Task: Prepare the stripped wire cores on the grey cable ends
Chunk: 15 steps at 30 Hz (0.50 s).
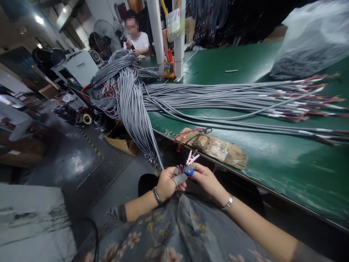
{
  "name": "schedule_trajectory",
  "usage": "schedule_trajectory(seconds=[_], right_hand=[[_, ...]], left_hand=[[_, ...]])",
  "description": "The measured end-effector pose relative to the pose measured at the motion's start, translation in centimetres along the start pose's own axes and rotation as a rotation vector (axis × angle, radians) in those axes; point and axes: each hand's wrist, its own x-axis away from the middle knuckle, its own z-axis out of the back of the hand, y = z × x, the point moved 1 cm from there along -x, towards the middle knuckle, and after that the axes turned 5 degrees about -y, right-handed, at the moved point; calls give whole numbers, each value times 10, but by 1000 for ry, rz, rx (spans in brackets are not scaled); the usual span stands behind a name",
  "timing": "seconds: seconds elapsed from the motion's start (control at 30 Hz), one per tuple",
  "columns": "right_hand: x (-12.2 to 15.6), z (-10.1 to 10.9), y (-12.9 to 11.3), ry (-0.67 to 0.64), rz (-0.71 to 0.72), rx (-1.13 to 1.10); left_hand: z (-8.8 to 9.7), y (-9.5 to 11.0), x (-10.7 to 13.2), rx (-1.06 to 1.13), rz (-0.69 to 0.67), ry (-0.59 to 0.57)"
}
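Note:
My left hand (167, 183), its thumb and a finger wrapped in grey tape, is closed round the end of a grey cable (159, 154). The cable runs down to it from the big bundle on the table. Thin coloured wires (180, 167) fan out of the cable end between my hands. My right hand (207, 180), with blue tape on the thumb, pinches at these wires; its fingertips partly hide them. Just beyond the right fingertips is a pale pink clip (192, 158), near the table edge.
A large grey cable bundle (131, 94) hangs over the table's near edge. More cables lie along the green table (272, 156), with stripped ends at the right. A worn wooden block (220, 148) lies at the edge. Behind are a plastic bag (313, 40), a post (179, 47) and a person (141, 42).

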Motion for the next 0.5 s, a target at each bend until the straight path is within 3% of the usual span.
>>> schedule_trajectory(seconds=[0.27,0.5], right_hand=[[-12,13,12,-10,-104,-390],[-25,10,10,-98,25,-286]], left_hand=[[-6,6,3,145,-37,108],[-16,13,-2,195,-29,123]])
